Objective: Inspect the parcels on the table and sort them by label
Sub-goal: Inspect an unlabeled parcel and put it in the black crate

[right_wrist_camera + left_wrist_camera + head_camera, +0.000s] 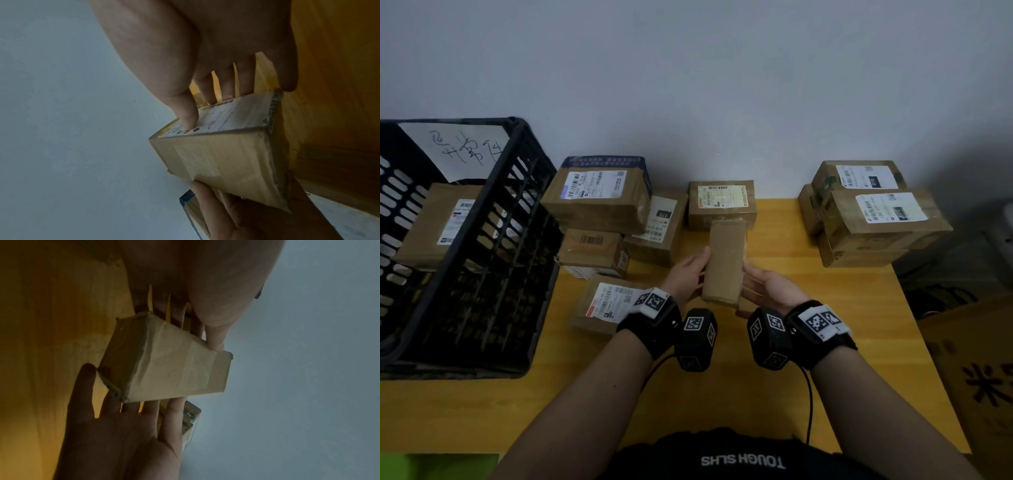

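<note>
Yellow counter (739,404) spreads beneath your wrists. Just above it, both hands hold a small parcel (724,262) on edge, plain side up. Roll it left so the label (232,113) faces you, and slide your right thumb (189,116) off the print. Left hand (688,274) pinches the left edge; right hand (770,287) cradles, fingers (152,412) straight and spread, thumb clamped on the label. More parcels (599,202) wait beyond.

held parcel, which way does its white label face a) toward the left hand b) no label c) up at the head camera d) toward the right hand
d: the right wrist view shows the white label on the held parcel face under the thumb of the right hand; from the head its top face is plain brown.
</note>
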